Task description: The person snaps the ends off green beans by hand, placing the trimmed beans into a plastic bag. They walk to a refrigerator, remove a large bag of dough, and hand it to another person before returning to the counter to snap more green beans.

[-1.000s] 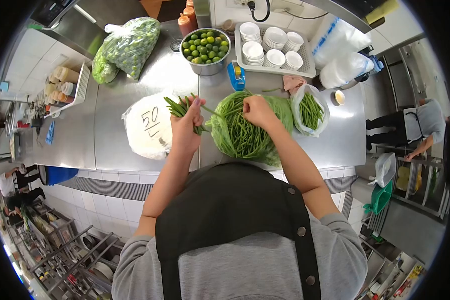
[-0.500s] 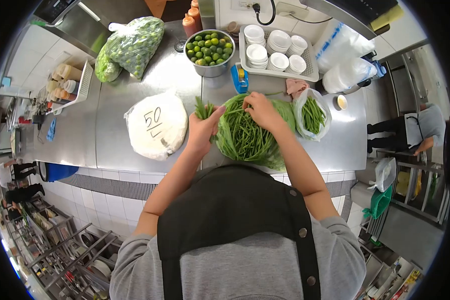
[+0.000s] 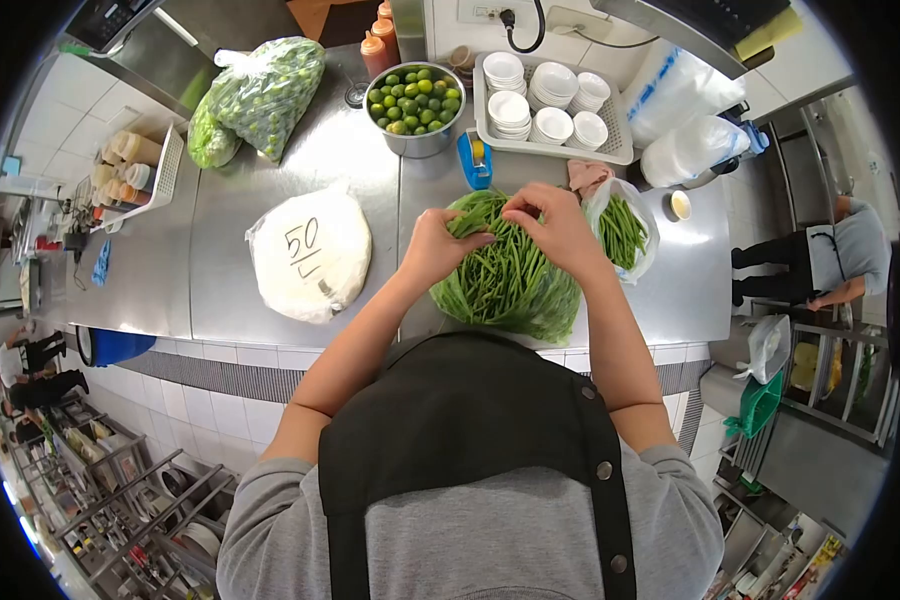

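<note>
A green plastic bag [image 3: 557,315] lies open on the counter, full of long cut green beans [image 3: 500,275]. Over its upper left side, my left hand [image 3: 438,245] is closed round a small bunch of green beans [image 3: 482,214] that points to the right. The fingers of my right hand [image 3: 555,222] are pinched at the right end of that bunch; exactly what lies between the fingertips is partly hidden. Just right of my right hand stands a clear plastic bag [image 3: 650,232] with more green beans [image 3: 622,235] in it.
A white round package marked 50 [image 3: 310,255] lies to the left. Behind are a steel pot of limes [image 3: 415,140], a blue tape dispenser [image 3: 475,163], a tray of small white dishes [image 3: 555,148] and bagged limes [image 3: 275,95]. A small cup [image 3: 678,206] stands right. A person [image 3: 820,250] is farther right.
My left hand has moved right with its bunch of beans, over the green bag. My right hand has shifted slightly right, and its fingers now meet the bunch.
</note>
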The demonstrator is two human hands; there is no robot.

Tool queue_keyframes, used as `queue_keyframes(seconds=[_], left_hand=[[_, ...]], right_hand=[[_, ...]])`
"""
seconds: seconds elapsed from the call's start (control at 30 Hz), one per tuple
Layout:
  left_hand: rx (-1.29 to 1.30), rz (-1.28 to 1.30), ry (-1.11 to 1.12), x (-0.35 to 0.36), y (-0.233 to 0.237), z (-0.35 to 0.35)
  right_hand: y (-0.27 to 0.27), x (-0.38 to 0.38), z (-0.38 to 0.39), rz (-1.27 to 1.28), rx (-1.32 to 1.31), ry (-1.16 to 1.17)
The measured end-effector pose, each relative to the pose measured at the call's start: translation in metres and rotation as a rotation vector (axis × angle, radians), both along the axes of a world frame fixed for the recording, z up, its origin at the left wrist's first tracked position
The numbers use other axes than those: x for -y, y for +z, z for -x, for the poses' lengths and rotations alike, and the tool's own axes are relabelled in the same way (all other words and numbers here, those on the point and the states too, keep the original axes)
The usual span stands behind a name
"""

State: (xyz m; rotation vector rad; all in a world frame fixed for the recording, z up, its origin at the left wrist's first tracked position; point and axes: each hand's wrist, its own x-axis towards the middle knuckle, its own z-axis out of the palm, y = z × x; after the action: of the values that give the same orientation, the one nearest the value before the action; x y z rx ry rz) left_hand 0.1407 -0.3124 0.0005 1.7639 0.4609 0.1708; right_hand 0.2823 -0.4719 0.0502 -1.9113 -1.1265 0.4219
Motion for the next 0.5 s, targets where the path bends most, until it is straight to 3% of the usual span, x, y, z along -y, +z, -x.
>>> queue_keyframes(seconds=[0.13,0.27,0.37,0.47,0.5], left_hand=[[-0.04,0.418,0.166,0.004,0.022,-0.003],[-0.074,0.514,0.226,0.002,0.026,-0.001],[-0.022,0.59,0.256,-0.001,0.032,0.007],[0.127,0.755,0.322,-0.012,0.02,0.015],[0.173,0.795,0.357,-0.015,0.019,0.015]], right_hand=[[-0.016,-0.015,0.015,-0.199,0.049,-0.22],[-0.058,-0.029,0.019,-0.347,-0.093,-0.525],[-0.073,-0.018,0.006,-0.033,-0.071,-0.402],[-0.087,-0.003,0.0,0.338,-0.043,0.045],[-0.083,-0.002,0.001,0.294,-0.142,0.06]])
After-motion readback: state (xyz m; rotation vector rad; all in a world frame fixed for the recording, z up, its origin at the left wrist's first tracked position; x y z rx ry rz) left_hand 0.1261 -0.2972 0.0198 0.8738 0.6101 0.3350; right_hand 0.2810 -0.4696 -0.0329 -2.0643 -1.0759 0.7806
